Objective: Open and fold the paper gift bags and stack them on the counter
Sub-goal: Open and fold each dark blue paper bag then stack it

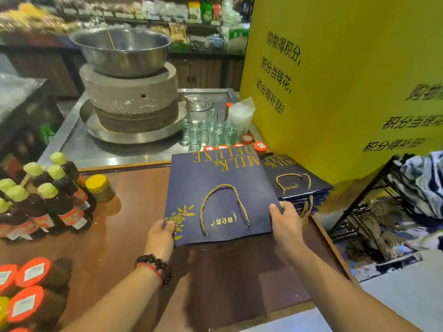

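A navy paper gift bag [215, 195] lies flat on the wooden desk [134, 226], held at its near corners by two bare hands. The left hand [161, 238] pinches the lower left corner, thumb over the gold flower print; the right hand [285, 221] pinches the lower right corner, fingers curled under the edge. Each grip is pressed onto the paper. A stack of matching bags [294, 183] sits just beside it to the right, against a yellow sign board [340, 75].

The bag looks light, stiff along its creases and easily dented; the top edge either side of the gold cord handle [224, 207] seems the best place to pull it open.

Gold lettering, upside down to the camera, reads "MILK DELUXE". The smaller Chinese script near the handle is too small to read. The sign's black characters concern shopping points.
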